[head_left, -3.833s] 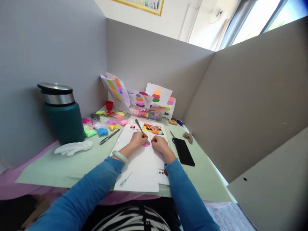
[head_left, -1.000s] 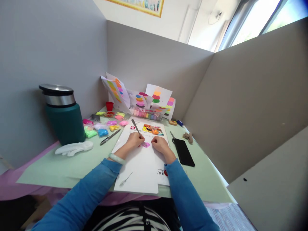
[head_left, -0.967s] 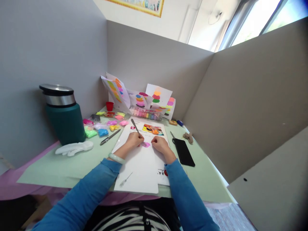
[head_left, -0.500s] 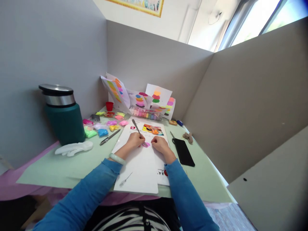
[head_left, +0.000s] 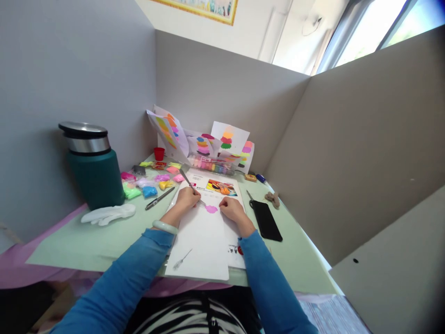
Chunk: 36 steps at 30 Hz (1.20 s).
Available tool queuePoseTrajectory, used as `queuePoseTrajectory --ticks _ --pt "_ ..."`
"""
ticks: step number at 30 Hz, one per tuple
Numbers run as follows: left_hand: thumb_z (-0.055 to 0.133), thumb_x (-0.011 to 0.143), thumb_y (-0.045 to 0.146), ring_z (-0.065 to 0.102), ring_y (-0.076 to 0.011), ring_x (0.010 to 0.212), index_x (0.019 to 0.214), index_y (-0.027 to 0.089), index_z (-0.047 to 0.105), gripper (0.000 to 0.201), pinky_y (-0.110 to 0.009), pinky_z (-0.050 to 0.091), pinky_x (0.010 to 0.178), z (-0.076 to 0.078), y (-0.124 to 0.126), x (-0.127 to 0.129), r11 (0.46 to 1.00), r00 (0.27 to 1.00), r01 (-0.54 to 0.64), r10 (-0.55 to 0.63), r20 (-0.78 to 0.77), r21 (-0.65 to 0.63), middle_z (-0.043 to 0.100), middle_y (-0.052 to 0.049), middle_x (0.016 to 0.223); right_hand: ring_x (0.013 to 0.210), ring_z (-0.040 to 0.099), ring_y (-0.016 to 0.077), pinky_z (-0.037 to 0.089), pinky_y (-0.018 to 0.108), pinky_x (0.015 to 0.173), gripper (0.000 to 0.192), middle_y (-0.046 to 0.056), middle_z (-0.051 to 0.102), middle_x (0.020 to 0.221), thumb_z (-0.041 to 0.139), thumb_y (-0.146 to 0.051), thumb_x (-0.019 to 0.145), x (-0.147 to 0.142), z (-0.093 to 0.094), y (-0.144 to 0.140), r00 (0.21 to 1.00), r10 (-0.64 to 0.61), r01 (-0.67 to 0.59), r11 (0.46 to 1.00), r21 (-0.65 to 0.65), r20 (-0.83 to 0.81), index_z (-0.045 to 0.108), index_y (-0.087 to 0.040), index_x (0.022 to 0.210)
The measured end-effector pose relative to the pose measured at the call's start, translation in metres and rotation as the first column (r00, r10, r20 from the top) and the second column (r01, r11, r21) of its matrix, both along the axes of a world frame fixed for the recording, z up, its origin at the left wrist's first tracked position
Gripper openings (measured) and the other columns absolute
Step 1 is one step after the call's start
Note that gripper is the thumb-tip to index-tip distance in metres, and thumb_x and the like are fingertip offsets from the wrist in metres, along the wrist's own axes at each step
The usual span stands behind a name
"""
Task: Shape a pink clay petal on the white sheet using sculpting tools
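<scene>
A thin metal tool (head_left: 190, 187) is gripped in the closed left hand (head_left: 187, 197), its tip laid at the 9 o'clock edge of a pink clay patch (head_left: 211, 209) on the white sheet (head_left: 203, 236). The right hand (head_left: 231, 208), curled shut and holding nothing visible, is pressed on the sheet at the patch's 3 o'clock. A black phone (head_left: 265, 220) is seen further at 3 o'clock.

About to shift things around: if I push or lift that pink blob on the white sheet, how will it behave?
The pink blob lies flat and smeared on the white sheet, so it probably sticks and deforms rather than slides. It looks thin and light. The metal tool in the left hand seems to spread it, suggesting soft clay.
</scene>
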<state>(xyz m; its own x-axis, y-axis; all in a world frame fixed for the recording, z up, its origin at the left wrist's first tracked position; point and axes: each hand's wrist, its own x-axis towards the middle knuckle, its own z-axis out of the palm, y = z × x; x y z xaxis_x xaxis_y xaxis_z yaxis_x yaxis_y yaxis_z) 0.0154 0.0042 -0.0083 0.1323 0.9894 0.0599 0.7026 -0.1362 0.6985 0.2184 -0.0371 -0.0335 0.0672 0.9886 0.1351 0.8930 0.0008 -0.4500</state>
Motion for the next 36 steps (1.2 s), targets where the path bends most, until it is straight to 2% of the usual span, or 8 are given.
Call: queuePoseTrajectory --ticks 8,14,19,25,29,34,36 --pt "0.054 0.073 0.019 0.063 -0.0157 0.065 0.075 0.016 0.072 0.018 -0.021 0.042 0.059 -0.001 0.001 0.004 1.000 0.998 -0.020 0.020 -0.059 0.008 0.061 -0.002 0.050 0.081 0.059 0.0159 0.036 0.023 0.065 0.017 0.001 0.069 0.087 0.053 -0.016 0.071 -0.002 0.004 -0.003 1.000 -0.011 0.011 1.000 -0.017 0.000 0.066 -0.022 0.079" --pt "0.055 0.072 0.020 0.063 -0.0149 0.059 0.078 0.017 0.072 0.018 -0.021 0.042 0.058 -0.005 0.001 0.009 0.998 0.998 0.058 -0.058 -0.021 0.005 0.062 -0.001 0.050 0.082 0.059 0.0158 0.036 0.023 0.065 0.017 0.002 0.070 0.087 0.053 -0.016 0.071 -0.003 0.004 -0.001 1.000 -0.018 0.018 1.000 -0.022 0.006 0.066 -0.021 0.080" --pt "0.053 0.075 0.022 0.063 -0.0162 0.062 0.077 0.015 0.072 0.021 -0.022 0.042 0.060 -0.005 0.004 0.007 0.997 0.998 0.007 -0.002 -0.070 0.076 0.063 -0.003 0.052 0.082 0.059 0.0161 0.037 0.023 0.065 0.017 0.002 0.070 0.088 0.053 -0.016 0.072 -0.003 0.003 -0.001 1.000 -0.017 0.017 1.000 -0.024 0.003 0.067 -0.021 0.080" --pt "0.054 0.074 0.021 0.064 -0.0152 0.062 0.077 0.016 0.072 0.019 -0.020 0.042 0.060 -0.004 0.003 0.007 0.998 0.998 0.060 -0.059 -0.033 0.020 0.063 -0.002 0.050 0.081 0.059 0.0157 0.036 0.023 0.065 0.016 0.002 0.069 0.087 0.054 -0.015 0.072 -0.003 0.003 -0.001 1.000 -0.013 0.013 1.000 -0.020 0.004 0.067 -0.020 0.081" --pt "0.053 0.074 0.020 0.063 -0.0160 0.063 0.076 0.015 0.073 0.020 -0.021 0.042 0.061 -0.004 0.001 0.008 0.998 0.998 0.021 -0.018 -0.052 0.061 0.062 -0.002 0.049 0.079 0.059 0.0146 0.036 0.022 0.064 0.016 0.002 0.069 0.087 0.054 -0.015 0.072 -0.001 0.003 -0.002 1.000 0.002 -0.002 1.000 -0.015 -0.010 0.066 -0.020 0.080" --pt "0.054 0.077 0.029 0.062 -0.0154 0.059 0.079 0.016 0.074 0.025 -0.022 0.042 0.060 -0.006 -0.005 0.020 0.985 0.986 0.163 -0.165 0.037 0.064 0.063 -0.002 0.051 0.078 0.059 0.0144 0.037 0.022 0.065 0.015 0.001 0.069 0.086 0.054 -0.017 0.072 0.000 0.003 -0.003 0.998 0.028 -0.027 1.000 0.014 -0.054 0.066 -0.020 0.079" --pt "0.052 0.079 0.033 0.062 -0.0165 0.060 0.075 0.015 0.075 0.029 -0.023 0.042 0.060 -0.007 -0.009 0.027 0.976 0.979 0.200 -0.202 0.021 0.089 0.065 -0.003 0.053 0.078 0.059 0.0146 0.038 0.022 0.066 0.015 0.001 0.069 0.086 0.054 -0.017 0.072 0.000 0.004 -0.004 0.998 0.029 -0.028 0.999 0.019 -0.061 0.067 -0.020 0.079"
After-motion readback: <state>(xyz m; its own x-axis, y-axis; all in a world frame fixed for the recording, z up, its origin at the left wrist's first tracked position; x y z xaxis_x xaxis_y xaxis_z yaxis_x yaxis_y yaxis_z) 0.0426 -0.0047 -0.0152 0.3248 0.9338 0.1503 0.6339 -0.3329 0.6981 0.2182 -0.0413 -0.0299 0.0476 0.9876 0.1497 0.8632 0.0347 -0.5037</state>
